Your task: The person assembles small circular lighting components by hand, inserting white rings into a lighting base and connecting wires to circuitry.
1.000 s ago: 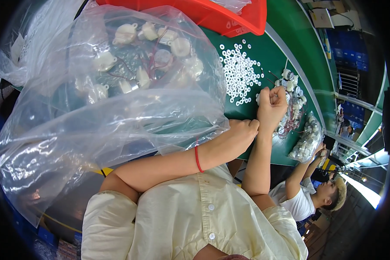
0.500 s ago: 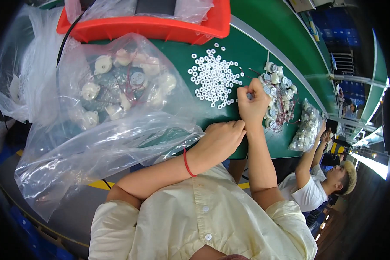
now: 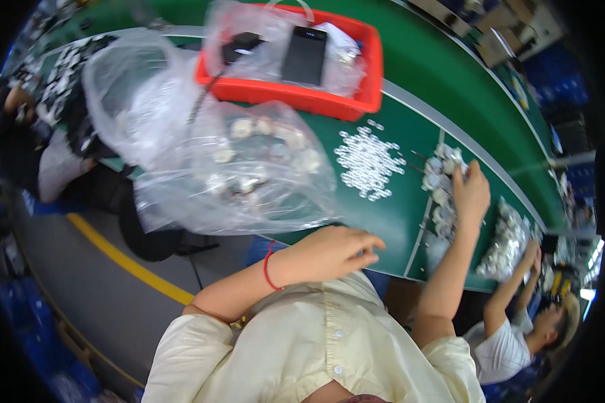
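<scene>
Green worktable (image 3: 383, 221): runs across your view, its near edge against your chest.
Clear plastic bag (image 3: 249, 181): large and crumpled, to your left on the table, round pale parts inside; it overhangs the near edge and looks likely to slide off if your forearm drags it.
Red tray (image 3: 302, 101): beyond the bag, holding a dark flat device and more bagged pieces.
Patch of small white rings (image 3: 370, 164): loose on the table between your hands; a sweep of your sleeve would probably scatter them.
Heap of round metal parts (image 3: 440, 188): where your work lies, directly under your right hand (image 3: 472, 191), whose fingers are curled together on the heap; what they pinch you cannot tell.
Your left hand (image 3: 333, 252): at the near edge, fingers loosely folded, nothing seen in it.
</scene>
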Motion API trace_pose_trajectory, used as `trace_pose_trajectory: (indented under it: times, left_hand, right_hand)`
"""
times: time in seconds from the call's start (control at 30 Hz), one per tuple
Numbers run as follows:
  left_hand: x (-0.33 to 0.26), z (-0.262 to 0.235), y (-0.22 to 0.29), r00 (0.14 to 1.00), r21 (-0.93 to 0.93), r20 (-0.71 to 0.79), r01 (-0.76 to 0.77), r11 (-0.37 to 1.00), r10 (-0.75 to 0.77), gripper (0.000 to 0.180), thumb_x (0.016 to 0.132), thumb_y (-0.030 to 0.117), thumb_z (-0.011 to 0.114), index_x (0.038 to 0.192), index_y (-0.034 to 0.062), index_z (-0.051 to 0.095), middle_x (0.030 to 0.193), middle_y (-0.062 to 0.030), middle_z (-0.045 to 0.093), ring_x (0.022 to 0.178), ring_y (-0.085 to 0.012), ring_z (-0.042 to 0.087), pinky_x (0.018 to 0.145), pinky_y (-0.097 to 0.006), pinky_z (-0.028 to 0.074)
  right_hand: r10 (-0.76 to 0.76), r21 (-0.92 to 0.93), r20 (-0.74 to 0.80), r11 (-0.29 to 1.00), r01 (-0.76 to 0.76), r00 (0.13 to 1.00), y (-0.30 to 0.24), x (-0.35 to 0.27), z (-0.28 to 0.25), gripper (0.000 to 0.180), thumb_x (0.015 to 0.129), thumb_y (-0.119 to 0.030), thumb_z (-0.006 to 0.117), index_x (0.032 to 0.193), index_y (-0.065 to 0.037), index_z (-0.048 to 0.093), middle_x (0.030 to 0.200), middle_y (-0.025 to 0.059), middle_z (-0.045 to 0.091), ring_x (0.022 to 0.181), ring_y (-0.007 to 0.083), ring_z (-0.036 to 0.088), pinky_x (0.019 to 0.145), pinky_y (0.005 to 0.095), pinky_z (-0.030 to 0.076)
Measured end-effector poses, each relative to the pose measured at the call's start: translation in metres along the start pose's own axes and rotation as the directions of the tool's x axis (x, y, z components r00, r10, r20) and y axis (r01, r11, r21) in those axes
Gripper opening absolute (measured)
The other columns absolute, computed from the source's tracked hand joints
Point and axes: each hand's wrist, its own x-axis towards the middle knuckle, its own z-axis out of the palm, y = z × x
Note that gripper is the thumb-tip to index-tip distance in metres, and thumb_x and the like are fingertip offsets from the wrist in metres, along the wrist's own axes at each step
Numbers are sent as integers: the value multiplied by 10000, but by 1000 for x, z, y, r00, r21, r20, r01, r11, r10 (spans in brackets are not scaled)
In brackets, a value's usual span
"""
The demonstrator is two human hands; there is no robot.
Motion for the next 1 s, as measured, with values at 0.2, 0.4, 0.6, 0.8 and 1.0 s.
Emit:
trace_pose_trajectory:
  times: [0.2, 0.4, 0.6, 0.8, 1.0]
  left_hand:
    - [-71, -73, 72, 940, 319, -341, 102, 942, 13, 203, 912, 118, 622, 1087, 18, 645, 919, -119, 682, 802, -291, 654, 739, -359, 518]
    - [-83, -98, 25, 767, 574, -620, 587, 571, -166, 191, 849, 46, 633, 1031, -9, 633, 875, -186, 662, 827, -401, 630, 735, -440, 505]
    - [-74, -103, -10, 820, 612, -570, 464, 641, -49, 316, 813, 121, 675, 1097, 7, 594, 993, -242, 632, 908, -433, 616, 765, -495, 495]
    - [-71, -104, -21, 815, 613, -548, 544, 572, -189, 355, 753, 147, 746, 1055, 4, 626, 1011, -220, 634, 953, -383, 615, 819, -447, 494]
    - [-75, -96, 37, 707, 529, -707, 532, 661, -3, 263, 765, 97, 750, 944, 16, 575, 782, -185, 649, 711, -363, 663, 619, -401, 519]
  right_hand:
    - [-208, 256, -247, 928, 271, 946, -46, -6, -43, 257, 872, -193, 701, 819, 11, 553, 795, 146, 521, 783, 331, 515, 712, 442, 425]
    - [-758, 927, -184, 77, 366, 626, -203, -76, -102, 85, 875, -7, 593, 958, 0, 576, 940, 192, 610, 905, 378, 608, 812, 438, 502]
    - [-831, 815, -12, 314, 488, 556, -276, -65, -12, 213, 776, -3, 596, 979, 47, 636, 946, 256, 655, 971, 386, 630, 820, 456, 524]
    - [-848, 701, 25, 393, 595, 530, -272, -77, 10, 271, 756, -64, 660, 1012, 23, 648, 994, 236, 661, 1025, 388, 615, 842, 461, 512]
    - [-634, 959, -198, 30, 280, 747, -241, -76, -27, 348, 777, -86, 743, 1098, -16, 626, 1050, 153, 649, 1051, 303, 612, 912, 400, 485]
